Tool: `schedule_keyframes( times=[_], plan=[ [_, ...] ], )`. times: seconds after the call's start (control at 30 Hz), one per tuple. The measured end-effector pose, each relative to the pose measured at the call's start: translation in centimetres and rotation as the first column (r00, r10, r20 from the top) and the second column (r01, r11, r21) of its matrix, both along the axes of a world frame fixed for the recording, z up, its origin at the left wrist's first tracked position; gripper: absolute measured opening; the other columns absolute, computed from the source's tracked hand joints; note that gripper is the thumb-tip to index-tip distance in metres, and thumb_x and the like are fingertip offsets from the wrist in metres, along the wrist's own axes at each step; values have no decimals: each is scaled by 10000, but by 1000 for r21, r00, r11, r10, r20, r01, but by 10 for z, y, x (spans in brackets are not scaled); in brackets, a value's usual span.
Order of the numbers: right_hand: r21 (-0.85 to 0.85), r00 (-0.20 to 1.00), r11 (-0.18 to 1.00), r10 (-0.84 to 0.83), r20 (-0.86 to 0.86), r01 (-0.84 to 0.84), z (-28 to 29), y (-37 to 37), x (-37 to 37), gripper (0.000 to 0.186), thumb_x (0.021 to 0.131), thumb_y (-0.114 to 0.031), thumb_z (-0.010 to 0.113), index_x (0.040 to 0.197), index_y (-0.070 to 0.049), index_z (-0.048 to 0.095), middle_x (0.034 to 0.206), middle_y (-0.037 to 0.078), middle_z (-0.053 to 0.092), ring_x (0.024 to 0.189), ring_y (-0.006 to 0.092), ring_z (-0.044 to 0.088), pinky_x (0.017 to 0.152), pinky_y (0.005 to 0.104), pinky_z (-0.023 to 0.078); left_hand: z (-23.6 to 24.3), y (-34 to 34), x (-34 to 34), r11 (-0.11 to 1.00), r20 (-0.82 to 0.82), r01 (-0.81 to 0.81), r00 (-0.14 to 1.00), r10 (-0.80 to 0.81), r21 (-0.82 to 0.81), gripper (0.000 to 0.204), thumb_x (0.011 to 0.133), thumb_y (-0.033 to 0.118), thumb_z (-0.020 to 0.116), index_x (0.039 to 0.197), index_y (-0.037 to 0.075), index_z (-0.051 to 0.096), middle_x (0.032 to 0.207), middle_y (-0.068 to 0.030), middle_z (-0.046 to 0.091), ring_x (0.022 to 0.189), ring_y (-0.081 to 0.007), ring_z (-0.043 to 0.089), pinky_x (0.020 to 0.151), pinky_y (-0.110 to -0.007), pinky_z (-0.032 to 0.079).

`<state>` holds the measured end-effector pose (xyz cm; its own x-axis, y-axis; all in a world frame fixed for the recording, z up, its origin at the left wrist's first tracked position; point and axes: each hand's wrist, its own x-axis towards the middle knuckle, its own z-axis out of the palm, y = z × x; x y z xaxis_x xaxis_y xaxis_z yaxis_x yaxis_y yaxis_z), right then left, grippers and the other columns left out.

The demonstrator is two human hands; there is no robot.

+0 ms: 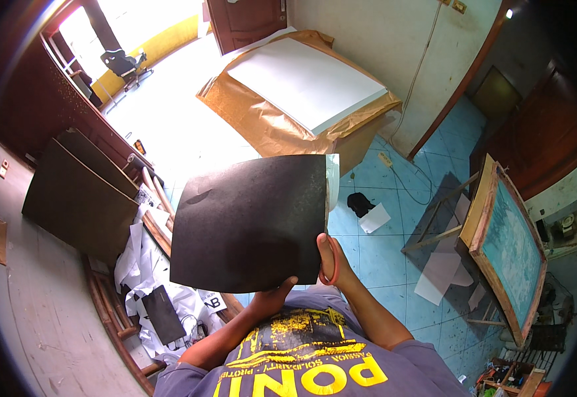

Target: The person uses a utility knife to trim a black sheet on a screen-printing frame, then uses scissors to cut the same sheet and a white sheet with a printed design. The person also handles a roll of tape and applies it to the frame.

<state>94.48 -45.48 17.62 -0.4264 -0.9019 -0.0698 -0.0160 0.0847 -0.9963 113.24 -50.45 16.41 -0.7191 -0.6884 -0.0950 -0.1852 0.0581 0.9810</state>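
Already bowing, the black sheet (pixel 252 221) is held up at chest height, pinched at its lower edge by left hand (pixel 272 298) and right hand (pixel 331 261), and could crease.

1. Left hand (pixel 272 298): raised in front of the chest, fingers curled, thumb on top, pinching the lower edge of a black sheet (pixel 252 221).
2. Left forearm: bare, runs up from lower left, elbow bent.
3. Right hand (pixel 331 261): raised at the sheet's lower right corner, thumb up along the edge, fingers hidden behind.
4. Right wrist: red band (pixel 334 264) across the hand.
5. Right forearm: bare, slants down right to a purple sleeve.
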Motion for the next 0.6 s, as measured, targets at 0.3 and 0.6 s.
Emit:
schedule_keyframes(
  times=[0.3,0.6],
  plan=[
    [-61,982,998,32,187,-21,-13,-3,-11,749,940,-675,310,892,16,594,774,43,584,731,117,550,674,279,436,-2,-1,0,999,26,32,999,-32,-13,264,919,167,621,1117,-4,589,1056,-109,620,983,-189,550,901,-344,435],
    [-59,997,997,-48,65,52,-10,-5,-9,811,906,-740,272,705,-12,568,553,-2,471,591,90,479,545,281,369,4,1,-2,999,-12,30,999,-31,-30,296,929,205,605,1128,-13,587,1063,-126,629,987,-212,563,905,-350,435]
  ],
)
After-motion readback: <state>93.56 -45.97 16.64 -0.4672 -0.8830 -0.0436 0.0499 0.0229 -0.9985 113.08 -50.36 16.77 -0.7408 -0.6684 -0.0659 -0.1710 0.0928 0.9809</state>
